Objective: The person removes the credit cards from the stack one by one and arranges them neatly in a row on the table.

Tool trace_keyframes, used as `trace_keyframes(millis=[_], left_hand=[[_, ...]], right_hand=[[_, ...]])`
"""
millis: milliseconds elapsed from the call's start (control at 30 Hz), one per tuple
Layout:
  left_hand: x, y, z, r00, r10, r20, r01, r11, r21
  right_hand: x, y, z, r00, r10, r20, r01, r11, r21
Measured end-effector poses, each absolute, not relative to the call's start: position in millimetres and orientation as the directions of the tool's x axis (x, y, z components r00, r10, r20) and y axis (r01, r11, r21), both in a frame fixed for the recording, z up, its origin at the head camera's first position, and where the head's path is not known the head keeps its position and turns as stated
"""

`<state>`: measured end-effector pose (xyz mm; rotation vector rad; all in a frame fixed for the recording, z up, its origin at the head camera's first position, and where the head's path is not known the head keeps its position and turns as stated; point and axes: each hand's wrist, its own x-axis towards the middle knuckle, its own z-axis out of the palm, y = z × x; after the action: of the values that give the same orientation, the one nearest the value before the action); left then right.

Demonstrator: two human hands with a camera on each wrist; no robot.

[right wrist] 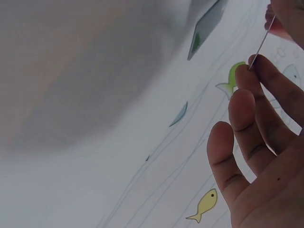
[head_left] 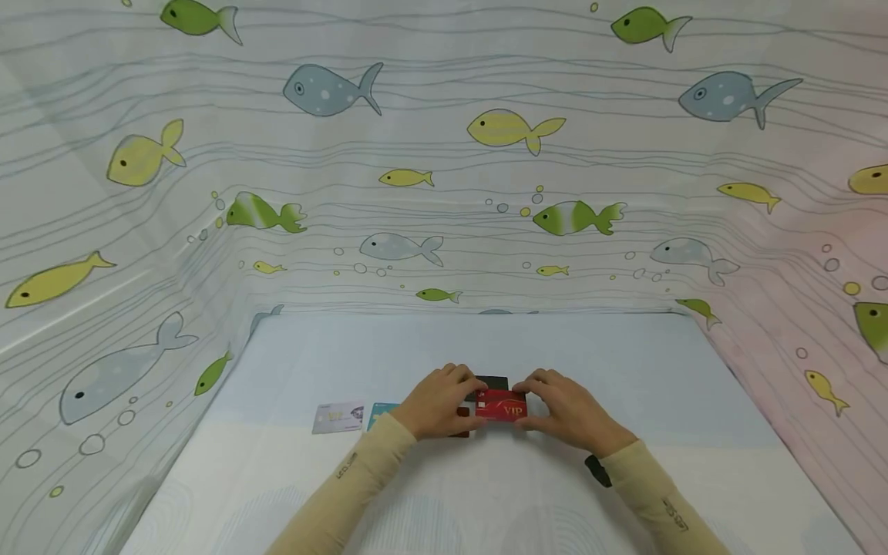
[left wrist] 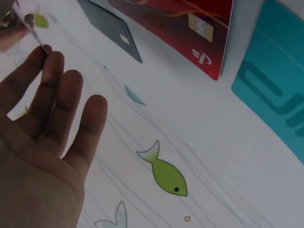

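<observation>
A red card point(head_left: 501, 405) with "VIP" on it is held between my two hands, its face towards the head camera. My left hand point(head_left: 444, 402) pinches its left edge, and my right hand point(head_left: 569, 408) pinches the right edge. Both wrist views show this held card point(right wrist: 262, 45) nearly edge-on, as a thin line at the fingertips. Behind it a black card point(head_left: 496, 382) lies on the table, partly covered in the head view. Another red card point(left wrist: 185, 28), with a gold chip, is near my left hand, which hides most of it from the head camera.
To the left of my left hand lie a teal card point(head_left: 381, 414), partly hidden by the wrist, and a silver card point(head_left: 338, 417). A pale cloth covers the table point(head_left: 590, 354). Fish-printed fabric point(head_left: 458, 216) rises behind and at both sides.
</observation>
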<state>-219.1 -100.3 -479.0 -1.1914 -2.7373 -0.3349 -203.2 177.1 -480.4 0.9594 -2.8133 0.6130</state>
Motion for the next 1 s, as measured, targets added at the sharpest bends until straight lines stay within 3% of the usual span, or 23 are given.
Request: trace_keyframes(millis=[367,1000], left_hand=[[-210,-94,-482,-0.723,0.679,0.129,0.691,0.713,0.122],[-206,-94,-488,-0.74,0.666,0.097,0.672,0.737,0.069]], right_hand=[[-198,175,-491,-0.781,-0.587,0.215,-0.622,0.696,-0.36],[-196,165,-496,-0.809,-0.576,0.115,-0.578,0.748,-0.326]])
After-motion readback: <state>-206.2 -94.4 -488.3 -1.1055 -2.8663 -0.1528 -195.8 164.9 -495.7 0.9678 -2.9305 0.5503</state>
